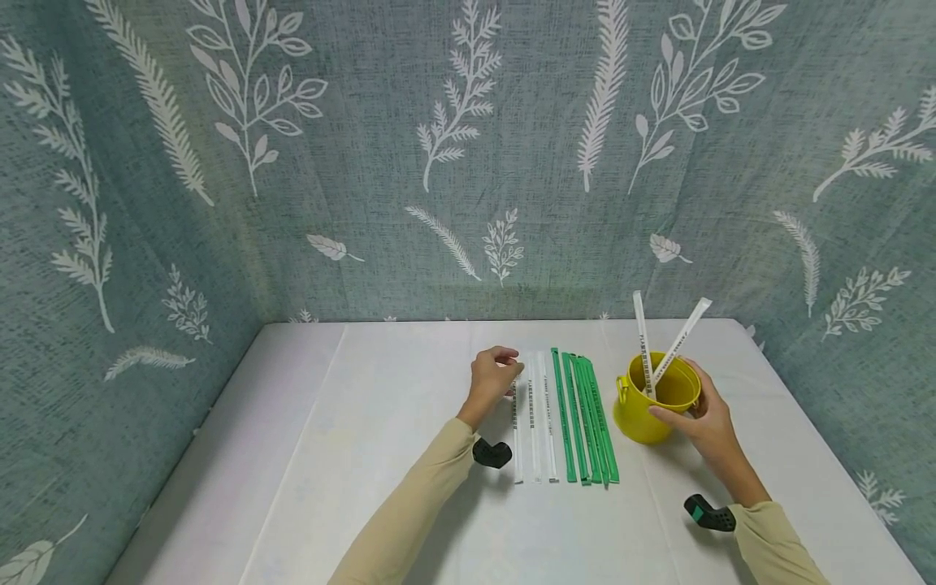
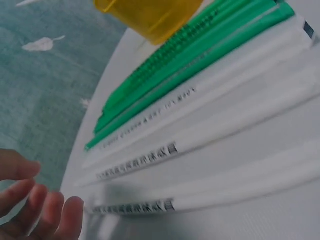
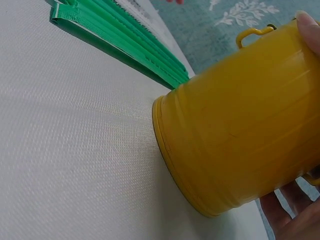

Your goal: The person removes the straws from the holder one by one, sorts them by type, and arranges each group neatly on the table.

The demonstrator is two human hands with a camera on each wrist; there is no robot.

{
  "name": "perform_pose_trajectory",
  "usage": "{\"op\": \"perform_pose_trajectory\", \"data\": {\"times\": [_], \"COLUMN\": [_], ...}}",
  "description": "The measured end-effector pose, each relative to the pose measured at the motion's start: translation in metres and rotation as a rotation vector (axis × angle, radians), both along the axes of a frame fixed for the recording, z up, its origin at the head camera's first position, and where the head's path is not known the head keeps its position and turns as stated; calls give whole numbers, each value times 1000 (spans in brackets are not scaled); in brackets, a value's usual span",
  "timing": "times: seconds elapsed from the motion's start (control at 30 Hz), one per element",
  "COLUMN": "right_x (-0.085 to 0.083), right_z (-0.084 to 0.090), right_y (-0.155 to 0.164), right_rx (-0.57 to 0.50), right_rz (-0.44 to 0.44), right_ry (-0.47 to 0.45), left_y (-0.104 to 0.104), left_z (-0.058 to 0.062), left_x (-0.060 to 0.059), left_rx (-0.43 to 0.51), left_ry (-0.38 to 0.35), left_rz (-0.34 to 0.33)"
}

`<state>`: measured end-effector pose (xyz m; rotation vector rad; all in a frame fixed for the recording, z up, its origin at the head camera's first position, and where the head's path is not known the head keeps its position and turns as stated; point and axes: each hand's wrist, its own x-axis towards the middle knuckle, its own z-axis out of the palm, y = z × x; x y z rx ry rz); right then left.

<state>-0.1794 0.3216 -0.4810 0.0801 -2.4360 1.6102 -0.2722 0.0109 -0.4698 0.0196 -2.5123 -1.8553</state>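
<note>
My right hand (image 1: 698, 414) grips a small yellow bucket (image 1: 643, 422) by its rim and side, thumb at the front and fingers around the far side. Two white paper-wrapped straws (image 1: 643, 345) lean inside the bucket, their printed sleeves sticking up. On the table lie three more white wrapped straws (image 2: 215, 135) in a row, beside several green wrapped straws (image 1: 585, 418). At the far end of the leftmost white straw hovers my left hand (image 1: 493, 378). Its fingers (image 2: 75, 212) are loosely bent, and nothing shows between them and the thumb.
A white cloth covers the table (image 1: 366, 455). Blue-green curtains (image 1: 380, 162) with white leaf patterns hang behind and at both sides. A black device (image 1: 491, 453) sits at the left wrist, another black device (image 1: 709, 513) at the right wrist.
</note>
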Motion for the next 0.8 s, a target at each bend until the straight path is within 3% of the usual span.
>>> {"op": "perform_pose_trajectory", "data": {"times": [0.33,0.53,0.8], "right_x": [0,-1,-1], "right_z": [-2,-4,-5], "right_y": [1,2,3], "right_rx": [10,22,17], "right_rz": [-4,-4,5], "right_ry": [16,14,14], "left_y": [15,30,54], "left_z": [20,33,46], "left_x": [3,5,6], "left_rx": [68,123,173], "left_ry": [9,42,75], "left_rz": [-52,-109,-138]}}
